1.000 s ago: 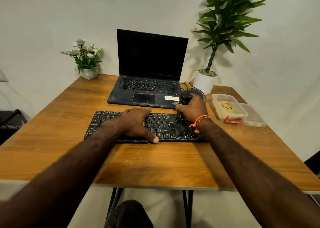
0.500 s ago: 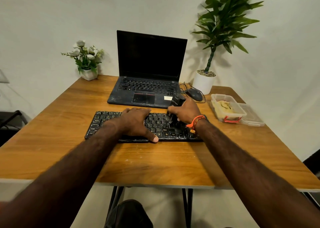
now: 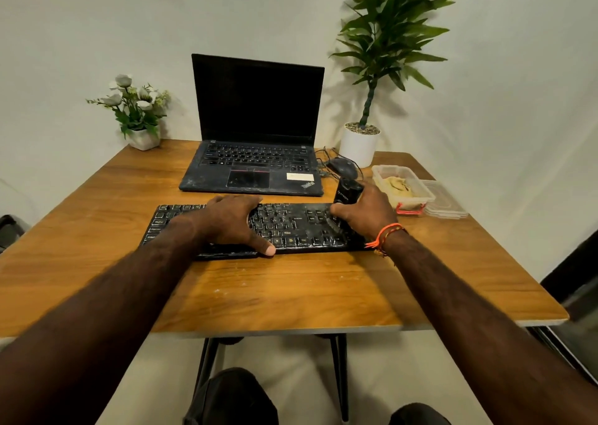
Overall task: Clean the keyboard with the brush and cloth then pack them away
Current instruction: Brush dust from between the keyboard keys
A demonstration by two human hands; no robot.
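Right hand point(image 3: 365, 214) fingers curled round a black brush point(image 3: 348, 193), its handle standing up above the knuckles and tilted slightly toward the laptop; bristle end down on the right-hand keys, though the bristles themselves are blurred and mostly hidden by the hand, so contact looks likely rather than certain; orange thread band on that wrist. Left hand point(image 3: 231, 222) palm-down on the middle of the keyboard point(image 3: 291, 227), fingers spread and loosely bent over the far key rows, thumb point(image 3: 263, 246) stretched along the near edge with its tip on the frame; it holds nothing and presses the board flat. Keyboard black, lying lengthwise across the wooden table point(image 3: 291, 295), keys dusted with pale specks. Behind it an open laptop point(image 3: 255, 133), screen dark; a black mouse point(image 3: 344, 167) with its cable just right of the laptop. Further right a clear plastic container point(image 3: 403, 187) with a beige cloth point(image 3: 396, 185) bunched inside; its lid point(image 3: 445, 201) lies flat beside it. White pot with tall green plant point(image 3: 382, 52) at the back right; small pot of white flowers point(image 3: 136, 110) at the back left.
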